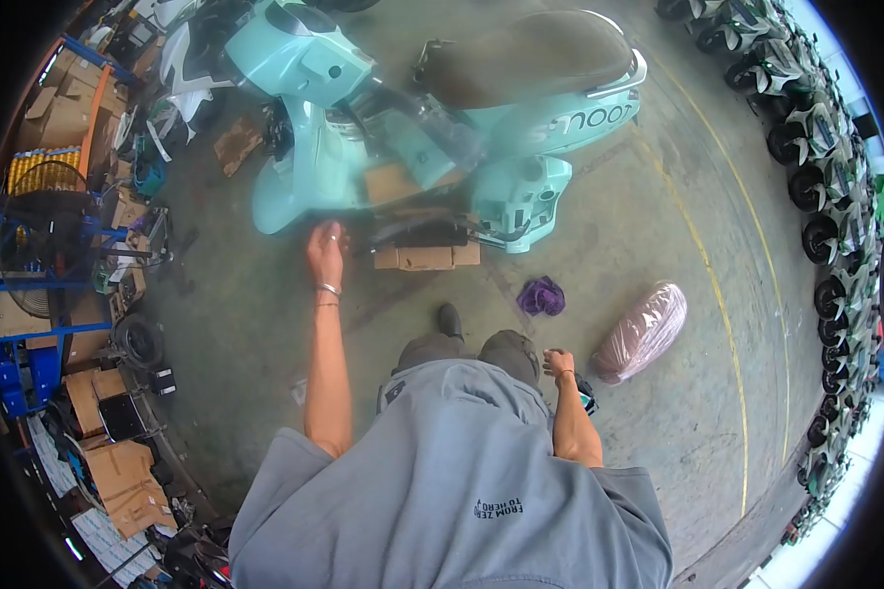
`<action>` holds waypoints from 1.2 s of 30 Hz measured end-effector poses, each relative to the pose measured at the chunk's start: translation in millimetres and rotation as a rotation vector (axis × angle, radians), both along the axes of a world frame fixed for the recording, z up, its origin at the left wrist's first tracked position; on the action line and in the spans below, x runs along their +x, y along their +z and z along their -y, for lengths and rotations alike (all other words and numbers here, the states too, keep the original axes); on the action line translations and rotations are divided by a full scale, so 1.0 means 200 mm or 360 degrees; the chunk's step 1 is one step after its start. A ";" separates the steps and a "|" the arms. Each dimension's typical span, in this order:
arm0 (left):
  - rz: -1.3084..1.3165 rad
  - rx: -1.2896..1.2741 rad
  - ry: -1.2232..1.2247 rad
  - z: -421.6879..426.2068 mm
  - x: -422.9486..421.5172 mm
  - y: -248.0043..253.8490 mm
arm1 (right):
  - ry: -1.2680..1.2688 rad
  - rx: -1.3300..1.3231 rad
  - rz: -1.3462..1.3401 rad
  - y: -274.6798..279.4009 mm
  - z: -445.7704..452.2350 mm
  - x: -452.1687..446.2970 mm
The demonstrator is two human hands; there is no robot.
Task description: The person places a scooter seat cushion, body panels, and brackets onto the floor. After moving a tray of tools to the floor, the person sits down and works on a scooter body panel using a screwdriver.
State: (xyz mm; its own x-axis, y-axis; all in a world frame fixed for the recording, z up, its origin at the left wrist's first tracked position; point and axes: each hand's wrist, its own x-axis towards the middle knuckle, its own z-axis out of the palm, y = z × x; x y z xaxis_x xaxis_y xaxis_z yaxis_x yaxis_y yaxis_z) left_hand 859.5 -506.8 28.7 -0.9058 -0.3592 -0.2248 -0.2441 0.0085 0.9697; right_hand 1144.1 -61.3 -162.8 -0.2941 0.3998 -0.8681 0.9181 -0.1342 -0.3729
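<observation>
A mint-green scooter [304,162] with a dark brown seat [530,59] stands in front of me. My left hand [326,253] is raised just below the scooter's front panel, its fingers curled together; whether it holds something small is hidden. Lower right, my right hand [559,364] hangs beside my knee, fingers partly bent, and what lies between them is too small to tell. Under the scooter's middle is a cardboard piece [427,257]. A mint-green part [525,201] sits at the scooter's lower side, below the seat.
On the floor lie a purple cloth [541,296] and a plastic-wrapped pink seat [642,334]. Shelves with cardboard boxes [128,486], a fan [44,236] and a tyre [138,340] line the left. A long row of scooters [820,240] stands at the right.
</observation>
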 end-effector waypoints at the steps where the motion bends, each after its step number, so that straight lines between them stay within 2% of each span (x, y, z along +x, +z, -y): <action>1: -0.0144 -0.0048 -0.0005 -0.04 -0.13 0.09 | 0.0034 0.0025 -0.0062 0.02 -0.01 -0.07; 3: -0.0387 -0.0124 0.0019 -0.14 -0.33 0.27 | 0.0087 0.0071 -0.0167 0.07 -0.02 -0.23; 4: -0.0369 -0.0125 0.0010 -0.20 -0.40 0.34 | 0.0108 0.0092 -0.0207 0.08 -0.03 -0.31; 6: -0.0650 -0.0388 0.0107 -0.30 -0.54 0.45 | 0.0131 0.0081 -0.0247 0.08 -0.04 -0.45; 9: -0.0679 -0.0574 0.0070 -0.40 -0.67 0.54 | 0.0185 0.0080 -0.0303 0.09 -0.07 -0.64; 13: -0.0437 -0.0812 0.0014 -0.54 -0.78 0.63 | 0.0246 0.0062 -0.0269 0.08 -0.14 -0.82; 15: -0.0130 -0.0904 -0.0115 -0.63 -0.82 0.62 | 0.0271 0.0064 -0.0227 0.06 -0.19 -0.89; 17: 0.0067 -0.0801 -0.0197 -0.71 -0.87 0.51 | 0.0322 0.0050 -0.0170 0.02 -0.24 -0.95; 18: 0.0015 -0.0966 -0.0220 -0.76 -0.89 0.45 | 0.0388 0.0047 -0.0121 0.00 -0.27 -0.98; 20: 0.0179 -0.0209 -0.0206 -0.85 -0.90 0.37 | 0.0416 0.0049 -0.0065 -0.08 -0.33 -1.04; 22: 0.0230 0.0217 0.0004 -0.94 -0.91 0.38 | 0.0502 0.0099 -0.0084 -0.14 -0.38 -1.10; 24: 0.0142 0.0292 0.0129 -0.94 -0.92 0.35 | 0.0480 0.0141 -0.0072 -0.23 -0.43 -1.17; 26: 0.0046 0.0249 0.0296 -0.93 -0.97 0.37 | 0.0798 0.0426 -0.0219 -0.36 -0.47 -1.22; 30: 0.0060 0.0357 0.0378 -0.88 -1.10 0.41 | 0.1016 0.0438 -0.0230 -0.26 -0.49 -1.46; 32: 0.0252 0.0451 0.0489 -0.84 -1.16 0.39 | 0.1209 0.0381 -0.0191 -0.23 -0.48 -1.58; 34: 0.0246 0.0388 0.0467 -0.83 -1.20 0.38 | 0.1218 0.0398 -0.0186 -0.19 -0.46 -1.71; 36: 0.0233 0.0289 0.0455 -0.81 -1.17 0.36 | 0.1232 0.0616 -0.0307 -0.23 -0.43 -1.83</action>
State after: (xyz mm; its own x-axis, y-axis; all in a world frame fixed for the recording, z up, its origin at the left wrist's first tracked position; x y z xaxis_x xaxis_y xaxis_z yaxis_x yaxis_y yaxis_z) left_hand 625.0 -344.1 100.5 -0.7282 -0.5353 -0.4281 -0.3480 -0.2493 0.9037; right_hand 778.9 24.1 -208.9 -0.7312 0.2831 -0.6207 0.6155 0.6661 -0.4212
